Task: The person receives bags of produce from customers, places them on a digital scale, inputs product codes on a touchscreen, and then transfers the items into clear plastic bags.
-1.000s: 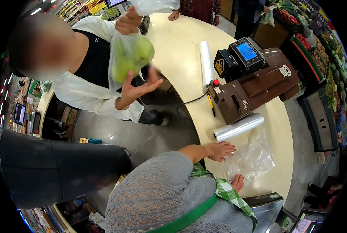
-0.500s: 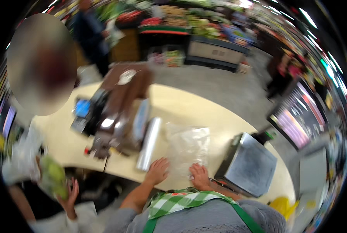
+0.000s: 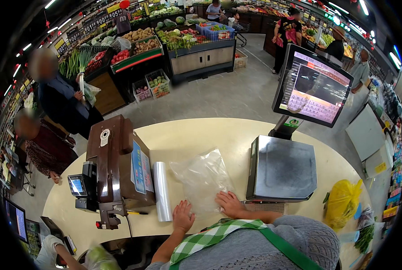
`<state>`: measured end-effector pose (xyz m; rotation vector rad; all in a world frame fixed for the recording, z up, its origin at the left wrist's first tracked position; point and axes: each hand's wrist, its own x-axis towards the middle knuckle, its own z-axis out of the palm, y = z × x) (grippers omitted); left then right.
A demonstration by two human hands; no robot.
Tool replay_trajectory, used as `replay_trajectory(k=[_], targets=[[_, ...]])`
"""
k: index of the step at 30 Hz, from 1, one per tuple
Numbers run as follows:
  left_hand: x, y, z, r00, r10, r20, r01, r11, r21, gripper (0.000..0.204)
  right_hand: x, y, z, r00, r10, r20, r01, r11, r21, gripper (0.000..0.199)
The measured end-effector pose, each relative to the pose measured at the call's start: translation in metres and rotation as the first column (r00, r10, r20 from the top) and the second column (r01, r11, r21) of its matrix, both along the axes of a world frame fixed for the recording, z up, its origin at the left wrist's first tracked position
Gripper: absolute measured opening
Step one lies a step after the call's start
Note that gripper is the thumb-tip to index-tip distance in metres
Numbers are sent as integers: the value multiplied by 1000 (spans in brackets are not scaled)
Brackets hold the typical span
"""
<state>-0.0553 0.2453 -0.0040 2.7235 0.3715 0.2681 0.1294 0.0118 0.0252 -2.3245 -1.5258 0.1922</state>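
This is a supermarket, at the weighing counter (image 3: pixel 196 135) of the produce section. A flat metal scale (image 3: pixel 282 168) stands on the curved cream counter beside a touch screen (image 3: pixel 315 85) on a post. A roll of clear bags (image 3: pixel 162 191) lies near a brown sealing machine (image 3: pixel 115 164). Behind, vegetable stalls (image 3: pixel 165 40) with price signs line the aisles, where shoppers (image 3: pixel 64 101) stand.

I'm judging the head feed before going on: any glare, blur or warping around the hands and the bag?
Head view: sharp and evenly lit; clear plastic bag shows soft glare, left hand and right hand unblurred; counter edge bows toward the black fisheye rim; scale platter reflects ceiling light.
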Motion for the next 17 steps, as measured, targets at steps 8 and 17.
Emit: replay_trajectory(k=[8, 17], targets=[[1, -2, 22, 1000, -14, 25, 14, 1000, -28, 53, 0, -2, -20, 999, -14, 29, 14, 1000, -5, 49], [-4, 0, 11, 998, -17, 66, 21, 998, -56, 52, 2, 10, -12, 998, 38, 57, -42, 996, 84, 44]])
